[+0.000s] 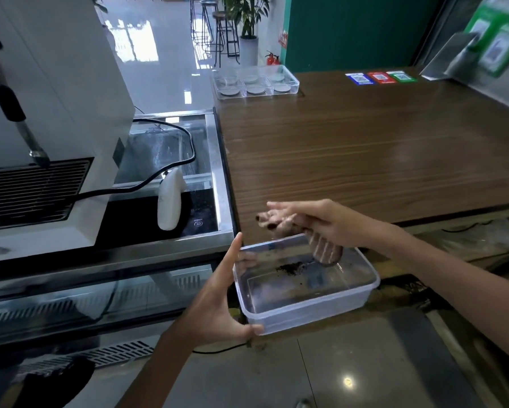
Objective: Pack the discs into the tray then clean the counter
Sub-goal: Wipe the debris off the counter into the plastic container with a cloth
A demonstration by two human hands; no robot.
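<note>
Hidden or unclear: the right hand point(324, 222) is motion-blurred; the cloth point(312, 237) it holds shows only as a brownish smear, and its lower end hangs blurred over the container's far rim
Cut off: both forearms leave the picture at the bottom and right edges; the white machine point(56, 98) is cropped at the left
Left hand point(221, 304): thumb hooked round the near left corner of the clear container point(306, 290), forefinger straight along its left side, remaining fingers partly seen through the wall
Right hand: fingers stretched toward the left, thumb side pinching the cloth; exact grip cannot be told through the blur
Container: held below the near edge of the desk point(365, 142), just beside it; dark crumbs point(291, 266) lie on its floor near the far wall
Tray point(256, 82): clear, six compartments, at the far left corner of the desk, well apart from the hands
Discs point(254, 90): grey, one visible in each near compartment; the far ones are faint behind glare
Stickers point(380, 78): blue, red and green, flat on the far desk
</note>
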